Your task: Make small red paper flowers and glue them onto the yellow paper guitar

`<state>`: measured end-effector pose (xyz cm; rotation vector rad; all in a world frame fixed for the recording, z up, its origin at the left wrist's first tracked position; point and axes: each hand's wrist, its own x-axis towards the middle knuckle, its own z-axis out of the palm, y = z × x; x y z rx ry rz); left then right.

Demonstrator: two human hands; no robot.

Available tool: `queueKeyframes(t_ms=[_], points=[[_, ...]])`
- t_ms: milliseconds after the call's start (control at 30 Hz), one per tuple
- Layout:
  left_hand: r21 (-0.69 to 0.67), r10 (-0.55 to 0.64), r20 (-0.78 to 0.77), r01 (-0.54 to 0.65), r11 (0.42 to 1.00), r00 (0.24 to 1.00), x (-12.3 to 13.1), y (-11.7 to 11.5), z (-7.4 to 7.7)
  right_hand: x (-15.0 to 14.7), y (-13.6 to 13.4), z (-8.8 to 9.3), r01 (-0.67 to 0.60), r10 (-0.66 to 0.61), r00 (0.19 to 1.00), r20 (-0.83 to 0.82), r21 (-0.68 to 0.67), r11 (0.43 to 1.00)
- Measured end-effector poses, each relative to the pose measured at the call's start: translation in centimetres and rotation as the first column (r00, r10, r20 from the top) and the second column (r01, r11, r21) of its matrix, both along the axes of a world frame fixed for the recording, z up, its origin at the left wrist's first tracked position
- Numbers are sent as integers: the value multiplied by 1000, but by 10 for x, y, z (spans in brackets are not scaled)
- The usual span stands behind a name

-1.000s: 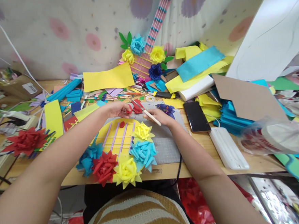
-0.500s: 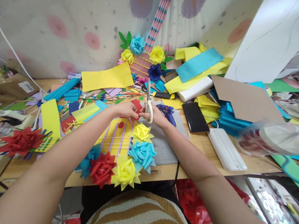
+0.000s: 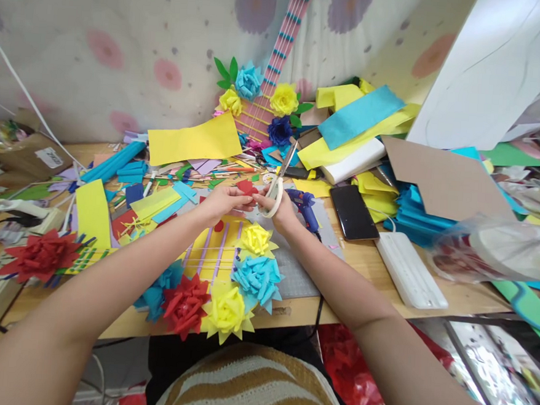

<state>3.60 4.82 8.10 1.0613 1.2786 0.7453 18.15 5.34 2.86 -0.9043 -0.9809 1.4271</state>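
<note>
A small piece of red paper (image 3: 247,187) is pinched in the fingers of my left hand (image 3: 226,203). My right hand (image 3: 280,213) has white-handled scissors (image 3: 275,196) hooked on it, blades pointing up and away, while its fingertips meet the red paper from the right. Below both hands lies a yellow paper guitar body (image 3: 204,247) with purple strips and white strings. Paper flowers edge it: a red flower (image 3: 185,306), a yellow flower (image 3: 228,311) and a blue flower (image 3: 258,280). Just right of my right hand rests a blue glue gun (image 3: 304,206).
A grey cutting mat (image 3: 295,269) lies under the guitar body. To the right are a black phone (image 3: 353,212), a white power strip (image 3: 411,270) and brown cardboard (image 3: 447,178). Behind stands a pink paper guitar (image 3: 280,55). Yellow sheets (image 3: 195,138) and scraps cover the back.
The scissors have tilted to the right in my right hand. My left hand has shifted slightly, and the red paper between the hands has turned and now looks flatter.
</note>
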Motion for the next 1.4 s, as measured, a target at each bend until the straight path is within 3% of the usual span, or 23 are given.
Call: queueKeyframes(t_ms=[267,667,767,867,967,1067,1133,1233,1400], points=[[11,-76,-142,78,997,987,-8,-4,-1,1,0,-1,-83,81,990,112,15,996],[-58,132,48,-129,990,990,8,-3,3,-6,5,-4,91,-93,994,54,45,995],[-42,202,97,-199,979,974,4,-2,2,-2,4,-1,42,-52,986,160,66,997],[-4,266,148,-269,963,952,-7,3,2,10,4,2,-132,82,904,420,92,987],[45,317,222,-334,941,922,-20,7,5,21,6,3,-307,155,709,688,103,946],[70,367,274,-399,914,889,-27,7,8,26,6,3,-435,197,524,828,61,898],[74,367,288,-402,913,885,-28,4,8,26,6,4,-479,217,446,868,27,877],[71,330,244,-356,932,912,-26,0,5,26,5,3,-522,252,401,881,-6,853],[39,271,179,-282,959,946,-23,-4,-4,29,7,1,-628,358,452,817,7,778]])
